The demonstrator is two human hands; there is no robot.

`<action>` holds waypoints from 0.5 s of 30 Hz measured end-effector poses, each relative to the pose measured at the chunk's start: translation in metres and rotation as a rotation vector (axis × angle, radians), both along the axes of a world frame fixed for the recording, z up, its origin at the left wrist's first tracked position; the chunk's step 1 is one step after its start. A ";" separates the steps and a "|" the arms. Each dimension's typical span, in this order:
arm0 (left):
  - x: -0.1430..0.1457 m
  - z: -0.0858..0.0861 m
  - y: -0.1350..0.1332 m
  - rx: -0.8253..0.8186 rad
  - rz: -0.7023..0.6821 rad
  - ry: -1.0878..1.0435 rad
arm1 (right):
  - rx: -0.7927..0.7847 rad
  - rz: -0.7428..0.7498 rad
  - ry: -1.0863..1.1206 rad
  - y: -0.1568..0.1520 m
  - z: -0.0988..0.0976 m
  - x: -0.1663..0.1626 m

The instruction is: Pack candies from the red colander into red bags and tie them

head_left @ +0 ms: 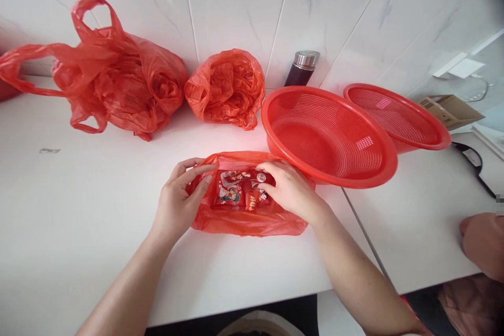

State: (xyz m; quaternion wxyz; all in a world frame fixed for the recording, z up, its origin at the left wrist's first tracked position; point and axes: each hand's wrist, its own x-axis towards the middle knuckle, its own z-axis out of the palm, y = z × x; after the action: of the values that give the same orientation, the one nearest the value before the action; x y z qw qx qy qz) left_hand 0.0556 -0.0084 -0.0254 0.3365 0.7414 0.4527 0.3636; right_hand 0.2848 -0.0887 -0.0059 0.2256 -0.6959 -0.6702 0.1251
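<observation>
An opened red plastic bag point(252, 226) lies on the white table in front of me. Inside it are several small red snack packets point(230, 195) with printed cartoon figures and lettering. My left hand point(181, 197) is at the bag's left rim, thumb on the inner side and fingers along the edge of the plastic. Reaching in from the right, my right hand point(289, 186) has its thumb and forefinger around a small red packet point(261, 177) with a round white emblem. The other fingers of that hand are partly hidden.
Two red perforated plastic baskets point(331, 181) stand at the right, one behind the other. A bulging red bag point(129, 79) and a smaller crumpled one point(224, 89) sit by the tiled wall. Behind the baskets are a dark flask point(301, 69) and a cardboard box point(449, 110). Another person is partly visible at right.
</observation>
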 end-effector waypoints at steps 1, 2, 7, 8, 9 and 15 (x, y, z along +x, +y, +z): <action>0.000 0.000 0.000 0.010 -0.001 0.006 | 0.054 -0.003 0.005 -0.001 0.002 -0.002; 0.000 -0.001 0.000 0.024 -0.008 0.011 | 0.116 -0.008 0.011 -0.002 0.003 -0.005; 0.000 -0.001 -0.003 0.096 -0.054 0.009 | 0.348 0.032 0.055 -0.008 0.011 -0.025; 0.000 -0.001 -0.003 0.090 -0.078 0.001 | 0.365 0.071 0.085 -0.009 0.012 -0.029; -0.001 -0.001 -0.004 0.078 -0.113 -0.009 | 0.366 0.120 0.116 -0.010 0.012 -0.033; -0.001 0.001 -0.005 -0.099 -0.315 -0.108 | 0.252 0.285 0.277 -0.013 0.007 -0.048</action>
State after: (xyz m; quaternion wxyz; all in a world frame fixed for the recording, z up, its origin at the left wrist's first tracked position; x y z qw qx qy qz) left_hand 0.0543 -0.0135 -0.0243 0.4493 0.7651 0.3293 0.3229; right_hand 0.2372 -0.1015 0.0014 0.3805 -0.5365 -0.7349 0.1652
